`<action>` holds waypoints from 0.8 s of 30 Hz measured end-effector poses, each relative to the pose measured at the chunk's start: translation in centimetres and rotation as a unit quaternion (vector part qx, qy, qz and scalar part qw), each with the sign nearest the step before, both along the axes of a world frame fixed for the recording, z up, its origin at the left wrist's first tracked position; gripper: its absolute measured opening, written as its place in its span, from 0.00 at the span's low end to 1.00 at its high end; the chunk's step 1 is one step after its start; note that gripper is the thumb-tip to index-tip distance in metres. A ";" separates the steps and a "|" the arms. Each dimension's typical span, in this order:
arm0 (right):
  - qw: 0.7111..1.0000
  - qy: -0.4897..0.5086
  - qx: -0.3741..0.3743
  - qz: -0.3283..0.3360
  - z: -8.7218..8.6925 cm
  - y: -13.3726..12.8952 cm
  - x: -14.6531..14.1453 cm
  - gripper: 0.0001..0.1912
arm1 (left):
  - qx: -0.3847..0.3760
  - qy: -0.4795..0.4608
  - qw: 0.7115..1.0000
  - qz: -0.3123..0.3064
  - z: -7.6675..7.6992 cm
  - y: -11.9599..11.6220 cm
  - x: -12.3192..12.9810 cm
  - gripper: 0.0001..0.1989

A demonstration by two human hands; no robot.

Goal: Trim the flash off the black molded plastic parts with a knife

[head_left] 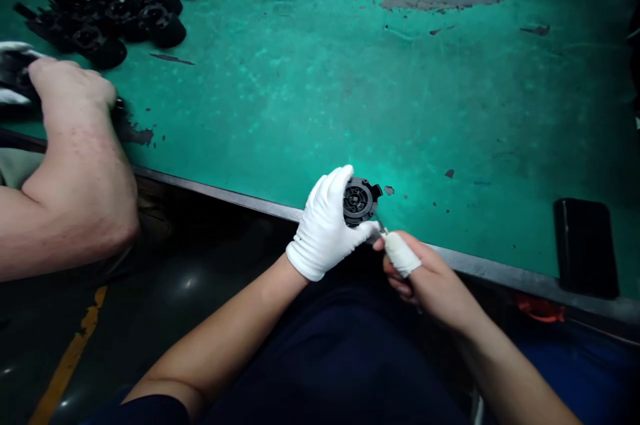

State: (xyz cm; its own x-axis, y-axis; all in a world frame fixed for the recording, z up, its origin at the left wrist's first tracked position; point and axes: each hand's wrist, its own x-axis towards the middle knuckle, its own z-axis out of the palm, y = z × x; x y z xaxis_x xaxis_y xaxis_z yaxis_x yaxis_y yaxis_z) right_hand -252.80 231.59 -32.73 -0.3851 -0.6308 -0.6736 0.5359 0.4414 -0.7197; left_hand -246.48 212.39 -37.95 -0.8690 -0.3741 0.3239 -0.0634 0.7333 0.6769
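My left hand [325,225], in a white glove, is closed around a round black plastic part [358,201] at the table's front edge. Ribs and a centre hub show on the part's upward face, and a small tab sticks out at its far right. Just right of it, my right hand [406,258] is bare, with white tape wrapped round the thumb. Its fingers are pinched on a small thin tool [381,226]; only the tip shows, close to the part's lower rim and the left thumb. The rest of the tool is hidden in the fist.
Several black plastic housings [163,24] stand clustered at the back left of the worn green table [310,78]. Another person's arm [85,165] reaches in at the left, holding a dark part. A black phone-like rectangle [586,246] lies near the right front edge.
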 end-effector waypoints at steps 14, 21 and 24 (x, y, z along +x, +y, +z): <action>0.977 -0.117 -0.180 -0.008 1.9 -3.1 6.9 0.13 | -0.035 0.034 0.997 0.062 -1.1 0.7 -0.1 0.53; 0.933 -0.261 -0.115 -0.221 -0.1 -4.5 7.3 0.11 | -0.082 0.094 0.985 0.121 -1.9 1.1 0.3 0.52; 0.931 -0.263 -0.130 -0.219 0.2 -4.4 7.9 0.10 | -0.089 0.095 0.984 0.125 -1.8 1.1 0.2 0.49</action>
State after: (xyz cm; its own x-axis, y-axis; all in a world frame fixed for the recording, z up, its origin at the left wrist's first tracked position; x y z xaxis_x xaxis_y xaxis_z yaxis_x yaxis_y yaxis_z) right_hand -244.93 227.21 -32.51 -0.3043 -0.6587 -0.6881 0.9315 -0.0547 -0.3595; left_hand -246.23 213.50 -39.79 -0.6744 -0.4912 0.5513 -0.1411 0.8186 0.5568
